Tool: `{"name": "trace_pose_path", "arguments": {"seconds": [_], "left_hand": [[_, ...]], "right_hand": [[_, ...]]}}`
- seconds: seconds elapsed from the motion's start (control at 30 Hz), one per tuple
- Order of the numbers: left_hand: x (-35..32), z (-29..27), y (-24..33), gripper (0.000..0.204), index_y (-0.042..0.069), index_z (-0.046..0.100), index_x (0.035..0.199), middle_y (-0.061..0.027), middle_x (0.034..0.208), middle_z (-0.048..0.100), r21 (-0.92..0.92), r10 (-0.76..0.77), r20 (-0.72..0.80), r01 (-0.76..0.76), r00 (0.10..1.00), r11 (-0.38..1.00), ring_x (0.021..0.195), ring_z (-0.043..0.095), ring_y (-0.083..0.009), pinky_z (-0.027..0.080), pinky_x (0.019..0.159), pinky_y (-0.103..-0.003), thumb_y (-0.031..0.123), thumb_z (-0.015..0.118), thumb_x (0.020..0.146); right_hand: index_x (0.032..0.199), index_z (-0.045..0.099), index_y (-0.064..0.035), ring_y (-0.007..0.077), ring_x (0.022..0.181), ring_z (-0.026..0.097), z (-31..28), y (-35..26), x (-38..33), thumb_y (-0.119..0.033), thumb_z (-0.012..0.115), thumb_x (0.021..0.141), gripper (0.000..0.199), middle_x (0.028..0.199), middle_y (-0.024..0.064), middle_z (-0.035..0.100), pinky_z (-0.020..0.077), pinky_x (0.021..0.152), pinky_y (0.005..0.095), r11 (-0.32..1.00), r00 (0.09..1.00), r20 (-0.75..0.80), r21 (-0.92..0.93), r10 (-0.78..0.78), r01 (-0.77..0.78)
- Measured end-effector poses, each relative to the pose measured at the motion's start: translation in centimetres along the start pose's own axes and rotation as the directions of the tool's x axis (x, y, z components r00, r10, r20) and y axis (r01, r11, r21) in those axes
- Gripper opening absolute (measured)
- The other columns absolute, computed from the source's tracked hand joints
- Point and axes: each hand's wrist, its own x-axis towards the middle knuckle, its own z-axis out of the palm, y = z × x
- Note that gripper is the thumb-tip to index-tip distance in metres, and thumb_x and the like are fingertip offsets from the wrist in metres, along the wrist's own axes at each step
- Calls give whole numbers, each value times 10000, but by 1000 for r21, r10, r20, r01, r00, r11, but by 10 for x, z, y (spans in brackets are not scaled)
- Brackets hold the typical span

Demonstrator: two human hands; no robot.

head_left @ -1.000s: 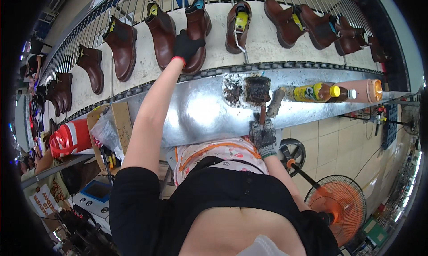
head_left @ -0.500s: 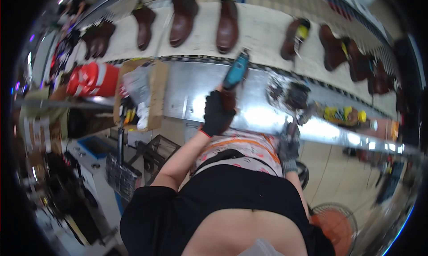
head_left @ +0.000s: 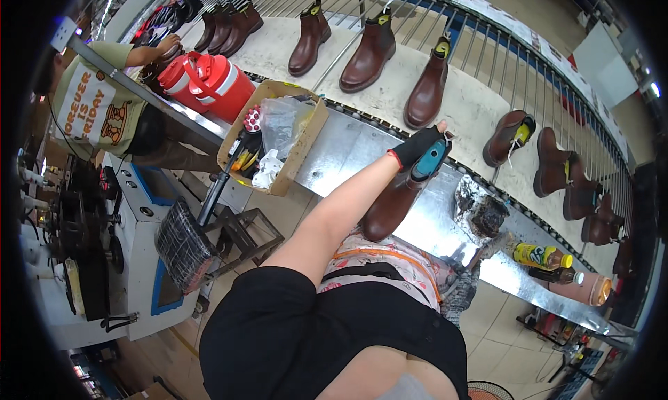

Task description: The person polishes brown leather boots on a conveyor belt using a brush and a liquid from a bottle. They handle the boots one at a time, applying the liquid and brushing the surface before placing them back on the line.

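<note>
My left hand [head_left: 415, 146], in a black fingerless glove, is shut on the top of a brown ankle boot [head_left: 390, 201] with a teal last in it. It holds the boot upright over the steel bench [head_left: 348, 153]. My right hand [head_left: 459, 292], in a grey glove, is low beside my apron, closed around a thin brush handle [head_left: 477, 256] that points up toward a blackened glue pot [head_left: 480, 213]. Part of that hand is hidden by my body.
More brown boots [head_left: 369, 48] ride the pale conveyor [head_left: 473, 107] behind the bench. A cardboard box [head_left: 278, 128] of bags and tools, red jugs [head_left: 209, 83], a yellow bottle [head_left: 539, 255] and an orange bottle [head_left: 588, 286] stand along it. Another person [head_left: 97, 107] works at the left, near a grey machine [head_left: 132, 261].
My left hand took a boot off the conveyor and brought it down to the bench. My head turned left, and my right hand dropped away from the glue pot.
</note>
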Motion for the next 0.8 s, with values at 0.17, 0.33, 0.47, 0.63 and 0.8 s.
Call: {"name": "trace_pose_path", "arguments": {"seconds": [0.17, 0.33, 0.47, 0.63, 0.8], "left_hand": [[-10, 9, 12, 654, 44, 603, 651, -61, 588, 577, 57, 33, -123, -26, 992, 998, 587, 543, -149, 438, 583, -255, 584, 339, 908], [-55, 9, 58, 597, 93, 486, 558, -54, 566, 516, -199, 632, 279, -600, 723, 775, 669, 503, -189, 336, 871, -356, 415, 212, 980], [-54, 19, 35, 347, 161, 441, 736, 0, 597, 496, -492, 944, 74, -811, 322, 315, 594, 453, -138, 325, 797, -352, 316, 250, 980], [-72, 37, 40, 222, 174, 474, 817, -6, 639, 480, -659, 954, 45, -709, 296, 251, 628, 426, -149, 297, 878, -370, 253, 325, 962], [-82, 23, 44, 382, 164, 591, 782, -5, 641, 471, -484, 784, 316, -620, 535, 618, 769, 407, -174, 269, 903, -344, 366, 317, 956]], "right_hand": [[1381, 317, -175, 84, 537, 480, 28, -26, -5, -160, 481, 877, 530, 871, 69, 568, 384, 382, 199, 995, 994, -81, 62, -78, 83], [1350, 306, -176, 114, 572, 541, 32, -31, -10, -95, 497, 878, 515, 889, 92, 577, 453, 424, 220, 985, 992, -87, 139, -95, 106], [1225, 380, -57, 139, 607, 578, -13, -9, 35, -146, 575, 849, 432, 915, 116, 595, 507, 534, 251, 809, 902, 41, -425, -430, 406], [1128, 482, -61, 85, 495, 524, 9, -50, 2, -204, 626, 835, 356, 856, 84, 618, 431, 389, 203, 997, 996, -40, -9, -80, 79], [1330, 370, -74, 91, 761, 561, 34, -134, -11, -137, 697, 743, 675, 1043, 117, 581, 480, 492, 187, 995, 895, 437, 5, -88, 96]]}}
